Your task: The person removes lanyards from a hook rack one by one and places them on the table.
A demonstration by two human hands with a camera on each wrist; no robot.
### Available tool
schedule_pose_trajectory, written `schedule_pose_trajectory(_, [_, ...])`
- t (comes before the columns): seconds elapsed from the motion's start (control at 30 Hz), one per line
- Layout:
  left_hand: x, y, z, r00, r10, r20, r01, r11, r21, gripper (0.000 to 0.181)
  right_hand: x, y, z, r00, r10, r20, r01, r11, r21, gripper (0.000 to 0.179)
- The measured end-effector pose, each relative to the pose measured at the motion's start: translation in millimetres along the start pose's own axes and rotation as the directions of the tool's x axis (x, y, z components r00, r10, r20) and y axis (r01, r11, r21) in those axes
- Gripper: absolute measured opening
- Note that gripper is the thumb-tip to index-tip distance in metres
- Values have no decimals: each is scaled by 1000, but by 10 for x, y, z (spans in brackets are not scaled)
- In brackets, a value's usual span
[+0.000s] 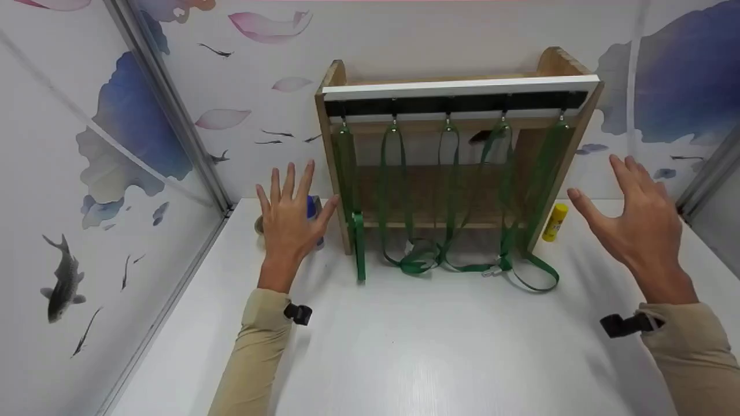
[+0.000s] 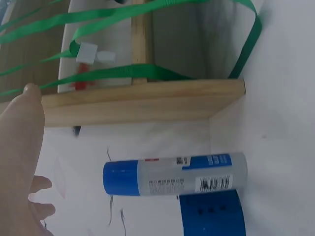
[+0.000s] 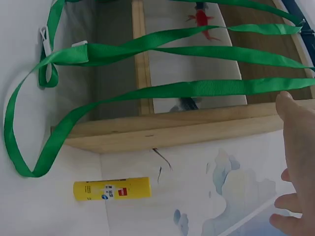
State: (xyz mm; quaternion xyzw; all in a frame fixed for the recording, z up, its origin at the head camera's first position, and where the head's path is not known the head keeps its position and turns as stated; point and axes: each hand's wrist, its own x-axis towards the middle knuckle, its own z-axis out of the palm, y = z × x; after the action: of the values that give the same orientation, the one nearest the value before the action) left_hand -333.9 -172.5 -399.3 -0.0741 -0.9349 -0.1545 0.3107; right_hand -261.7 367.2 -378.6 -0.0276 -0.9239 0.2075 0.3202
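Note:
My left hand (image 1: 289, 222) is raised with its fingers spread, left of a wooden rack (image 1: 578, 173), and holds nothing. On the other side my right hand (image 1: 644, 228) is also held up, fingers straight and thumb apart, nothing in it. Several green lanyards (image 1: 383, 185) hang from hooks on a black strip (image 1: 422, 106) across the rack's white top bar. Their lower loops lie on the table. In the left wrist view, a clear glue bottle with a blue cap (image 2: 120, 178) stands beside the rack. A yellow glue stick (image 3: 112, 189) stands by the rack's right side.
The rack stands on a white table (image 1: 370, 346) near the back wall. Behind the left hand is a round brownish thing (image 1: 259, 225), mostly hidden. A blue object (image 2: 211, 214) is next to the bottle. Printed wall panels with metal posts (image 1: 173, 110) enclose the table.

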Motion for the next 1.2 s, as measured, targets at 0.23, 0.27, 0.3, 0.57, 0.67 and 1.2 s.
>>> schedule_pose_trajectory(0.23, [-57, 173, 126, 996, 30, -84, -49, 971, -235, 67, -194, -256, 87, 991, 18, -134, 5, 985, 170, 59])
schedule_pose_trajectory(0.27, [-61, 194, 151, 997, 16, -81, -38, 960, -276, 65, -215, -290, 108, 990, 11, -143, 17, 981, 191, 55])
schedule_pose_trajectory(0.3, [-62, 214, 178, 997, 2, -79, -28, 945, -324, 62, -236, -319, 133, 988, -1, -152, 33, 977, 212, 52])
schedule_pose_trajectory(0.57, [-52, 267, 359, 994, -73, -87, 4, 786, -619, 45, -318, -463, 365, 991, 18, -133, 23, 953, 303, 41])
schedule_pose_trajectory(0.67, [-55, 263, 383, 992, -79, -95, 0, 769, -639, 44, -308, -487, 426, 990, 62, -127, -18, 948, 317, 43])
schedule_pose_trajectory(1.2, [-65, 291, 422, 991, -103, -80, 29, 770, -637, 53, -282, -648, 612, 992, 59, -116, -28, 966, 257, 54])
